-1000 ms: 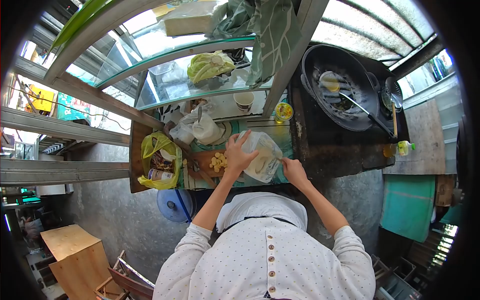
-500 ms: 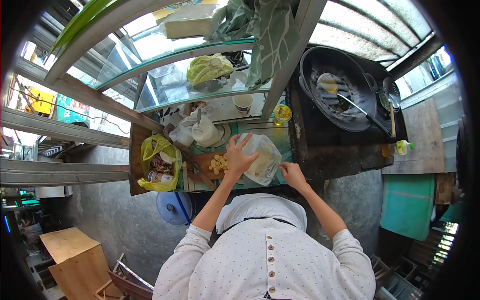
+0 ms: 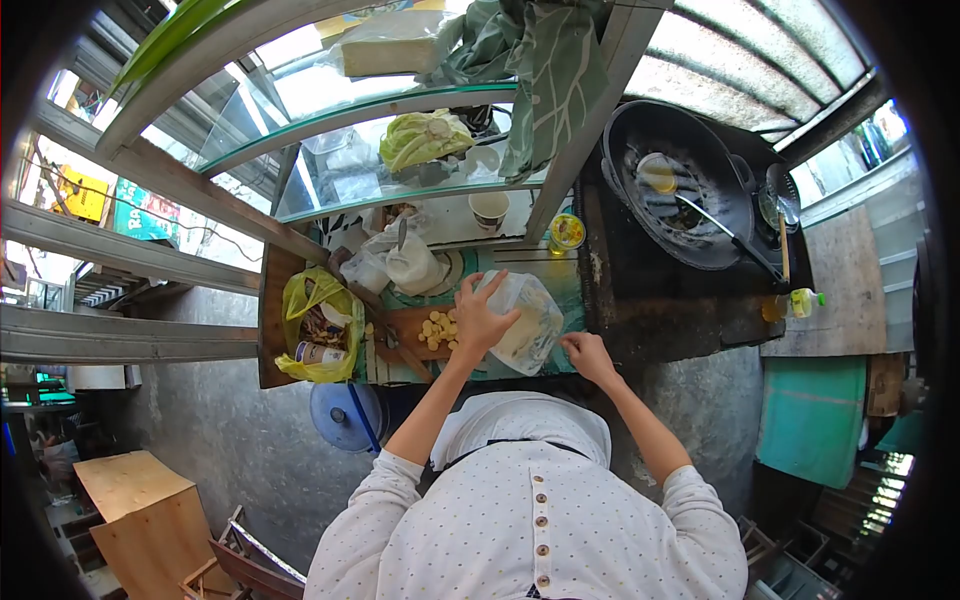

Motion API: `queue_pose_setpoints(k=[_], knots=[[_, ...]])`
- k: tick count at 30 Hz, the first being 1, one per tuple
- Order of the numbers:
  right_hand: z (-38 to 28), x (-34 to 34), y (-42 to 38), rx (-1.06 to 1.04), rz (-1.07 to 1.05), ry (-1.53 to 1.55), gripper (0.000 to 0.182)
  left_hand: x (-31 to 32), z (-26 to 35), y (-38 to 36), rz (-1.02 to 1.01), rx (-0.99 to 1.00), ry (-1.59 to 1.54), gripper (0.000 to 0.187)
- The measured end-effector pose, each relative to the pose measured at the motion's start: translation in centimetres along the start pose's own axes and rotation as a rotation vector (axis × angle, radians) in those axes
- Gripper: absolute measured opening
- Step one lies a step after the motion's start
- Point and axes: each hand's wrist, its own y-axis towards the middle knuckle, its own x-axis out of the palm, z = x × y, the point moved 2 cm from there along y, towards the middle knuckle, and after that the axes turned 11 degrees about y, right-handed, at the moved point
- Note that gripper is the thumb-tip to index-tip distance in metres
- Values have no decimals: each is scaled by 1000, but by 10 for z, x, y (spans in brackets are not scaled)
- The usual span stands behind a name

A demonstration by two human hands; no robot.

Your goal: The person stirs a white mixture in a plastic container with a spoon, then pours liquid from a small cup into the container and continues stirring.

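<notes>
While my left hand (image 3: 478,318) lies spread over the bag (image 3: 522,318), fingers splayed on its near-left side, my right hand (image 3: 585,355) sits at the bag's near-right corner, fingers bunched together; can't tell if they pinch the plastic. Bag is clear, white stuff inside, on the table (image 3: 560,275) mid-scene, tilted toward the far left. Just left of it: cutting board (image 3: 405,330) with pale yellow chunks (image 3: 437,327), touching or nearly touching my left hand. Further left, yellow bag (image 3: 318,325) with packets in it. Far side of the board: white knotted bag (image 3: 412,265) with a spoon sticking out. Paper cup (image 3: 488,207) and small yellow-topped jar (image 3: 566,232) sit far of the bag. Right of the table: black wok (image 3: 680,180) with ladle, handle pointing near-right. Cabbage (image 3: 422,137) on the glass shelf at the far side. Blue lid (image 3: 340,412) below the table edge, near-left.
</notes>
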Motion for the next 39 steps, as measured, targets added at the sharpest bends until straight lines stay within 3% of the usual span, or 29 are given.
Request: queue_pose_setpoints(k=[1,2,3,5,6,8,9,11,12,14,15,17,21,23,24,26,27,29,31,33,35,37,38,39], knots=[[7,3,1,8,181,-51,20,-2,-1,-1,7,-9,-2,64],[16,11,1,11,38,-149,20,-3,0,-3,6,-9,0,64],[14,8,2,8,41,-148,20,-5,4,-3,5,-16,7,63],[8,9,-2,-31,-199,22,20,-7,5,-5,-1,-23,16,62],[7,9,-1,-32,-200,19,20,-7,5,-5,4,-13,16,62],[6,9,1,42,139,31,20,-5,2,-7,13,-17,18,62],[7,12,-1,44,136,35,20,-3,0,-8,34,-30,13,62],[10,17,-3,10,-220,-64,21,-1,-2,-5,55,-25,9,63],[10,14,-4,15,-212,-62,21,-1,-1,-6,40,-12,11,62],[12,3,-2,121,39,135,22,0,1,-4,29,2,10,62],[14,6,-1,119,34,134,22,-1,2,-3,39,-11,15,62],[18,21,-3,14,-79,-191,22,-2,3,-5,40,-18,26,62],[-4,12,-2,95,-133,48,22,-6,14,-4,21,4,41,62],[-9,12,-8,130,172,-96,22,-8,11,-6,25,-20,48,62],[-6,14,-9,134,174,-94,22,-8,11,-6,49,-15,32,61],[1,19,-7,87,-196,-22,22,-6,12,-3,76,0,13,60],[2,16,-6,88,-195,-22,22,-6,13,-4,69,17,14,58],[2,4,-2,101,107,190,21,-5,9,-3,68,25,15,57],[11,14,0,70,220,66,20,-2,4,-4,147,57,-41,55],[10,23,0,41,-160,-199,21,1,5,-2,129,57,-24,55],[-2,12,-1,-7,-171,-39,20,1,5,-2,116,47,-4,54],[-2,-1,7,49,127,180,19,-1,6,-2,64,15,-4,54],[-1,2,9,86,228,-2,19,0,3,-2,65,10,-2,54],[2,6,7,89,231,1,19,1,0,-2,82,6,-22,54]])
